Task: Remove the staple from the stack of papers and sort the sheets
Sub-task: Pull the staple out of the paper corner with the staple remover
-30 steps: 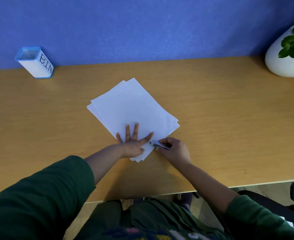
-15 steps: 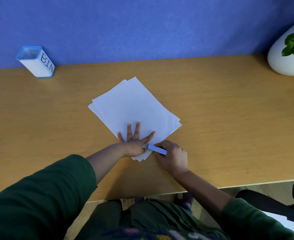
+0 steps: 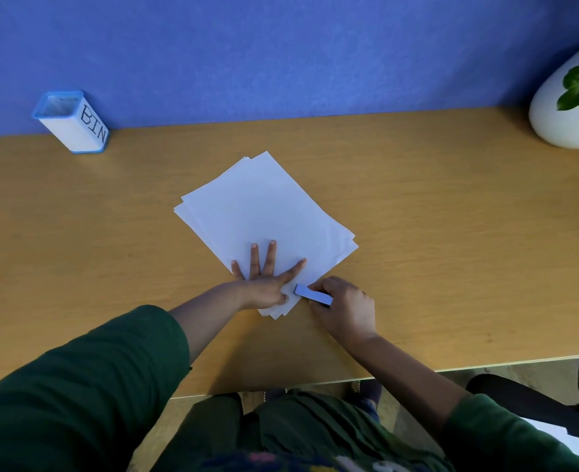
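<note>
Since half a second ago the right hand has drawn the small grey-blue bar-shaped staple remover a little nearer the near corner of the paper, its tip now just beside the left thumb; the left hand has not moved.

The left hand lies flat, palm down, on the near corner of the loose stack of white paper sheets, fingers straight and spread, the index finger angled off to the right and the thumb tucked towards the tool. Its forearm comes in from the lower left, bare below a pushed-up dark green sleeve. The right hand has its fingers curled round the staple remover, gripping it by its right end, knuckles up, while the free end points left onto the paper's corner. The right forearm reaches in from the lower right. The staple itself is too small to make out.

The stack sits skewed on the middle of the light brown wooden worktop, its sheets slightly fanned at the edges.

At the far left, against the blue wall, stands a white rectangular container with blue rims, lettered "BIN" in black on its side. At the far right stands a rounded white pot holding a green-leaved plant.
</note>
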Action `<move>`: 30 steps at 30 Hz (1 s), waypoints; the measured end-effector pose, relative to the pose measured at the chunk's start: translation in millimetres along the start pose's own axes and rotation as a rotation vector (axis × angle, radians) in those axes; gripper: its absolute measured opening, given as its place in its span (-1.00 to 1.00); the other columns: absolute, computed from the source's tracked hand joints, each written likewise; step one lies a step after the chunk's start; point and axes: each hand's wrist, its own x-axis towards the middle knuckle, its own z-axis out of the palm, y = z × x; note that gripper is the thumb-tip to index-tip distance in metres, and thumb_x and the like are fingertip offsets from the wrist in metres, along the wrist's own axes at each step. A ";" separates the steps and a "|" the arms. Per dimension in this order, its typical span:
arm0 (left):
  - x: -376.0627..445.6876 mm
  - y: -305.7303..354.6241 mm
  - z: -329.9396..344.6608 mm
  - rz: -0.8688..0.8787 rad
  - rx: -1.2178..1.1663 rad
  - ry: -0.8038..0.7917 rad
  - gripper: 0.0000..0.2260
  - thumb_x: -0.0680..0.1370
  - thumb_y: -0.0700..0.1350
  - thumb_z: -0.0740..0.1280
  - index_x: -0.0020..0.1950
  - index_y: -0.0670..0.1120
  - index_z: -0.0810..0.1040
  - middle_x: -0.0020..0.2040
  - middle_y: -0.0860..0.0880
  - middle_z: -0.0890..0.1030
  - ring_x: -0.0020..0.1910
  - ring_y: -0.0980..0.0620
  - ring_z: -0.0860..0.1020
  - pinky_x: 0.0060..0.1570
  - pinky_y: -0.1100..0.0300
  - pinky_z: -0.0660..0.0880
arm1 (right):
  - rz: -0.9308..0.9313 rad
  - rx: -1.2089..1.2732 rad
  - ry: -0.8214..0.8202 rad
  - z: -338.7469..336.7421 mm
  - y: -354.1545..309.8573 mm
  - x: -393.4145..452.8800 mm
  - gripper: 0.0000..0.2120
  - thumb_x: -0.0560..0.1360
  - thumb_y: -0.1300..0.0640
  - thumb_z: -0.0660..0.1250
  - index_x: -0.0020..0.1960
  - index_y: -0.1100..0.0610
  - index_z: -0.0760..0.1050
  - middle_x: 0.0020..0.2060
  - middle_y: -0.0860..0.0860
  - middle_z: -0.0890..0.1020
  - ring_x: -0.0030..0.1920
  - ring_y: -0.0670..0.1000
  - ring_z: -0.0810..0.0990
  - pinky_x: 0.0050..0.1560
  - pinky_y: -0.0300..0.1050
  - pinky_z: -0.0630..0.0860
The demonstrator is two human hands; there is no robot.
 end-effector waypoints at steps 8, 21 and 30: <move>3.4 -3.1 3.6 0.010 0.047 0.015 -0.38 0.63 0.05 0.05 0.38 0.39 -0.40 0.43 -0.06 -0.56 0.36 -0.25 -0.56 0.30 -0.43 -0.27 | -0.040 0.007 0.014 5.5 -3.6 2.9 -0.80 0.41 0.08 0.34 0.02 -0.04 0.60 -0.07 -0.12 0.67 -0.08 0.01 0.63 -0.22 -0.17 0.46; 2.0 -0.7 3.0 0.007 0.042 0.015 -0.37 0.63 0.04 0.05 0.39 0.36 -0.41 0.41 -0.06 -0.59 0.35 -0.25 -0.58 0.30 -0.41 -0.30 | 0.059 0.144 0.021 0.1 -0.2 -1.0 -0.82 0.39 0.05 0.38 -0.01 -0.06 0.60 -0.07 -0.16 0.65 -0.13 -0.02 0.62 -0.25 -0.21 0.42; -1.5 15.5 7.8 -0.070 -0.102 0.149 -0.38 0.63 0.09 0.05 0.44 0.28 -0.39 0.44 -0.04 -0.55 0.39 -0.21 -0.54 0.32 -0.39 -0.29 | 0.438 0.717 0.123 -21.2 7.9 11.8 -0.86 0.33 0.11 0.48 -0.12 -0.02 0.61 -0.25 -0.14 0.65 -0.23 -0.09 0.57 -0.22 -0.18 0.48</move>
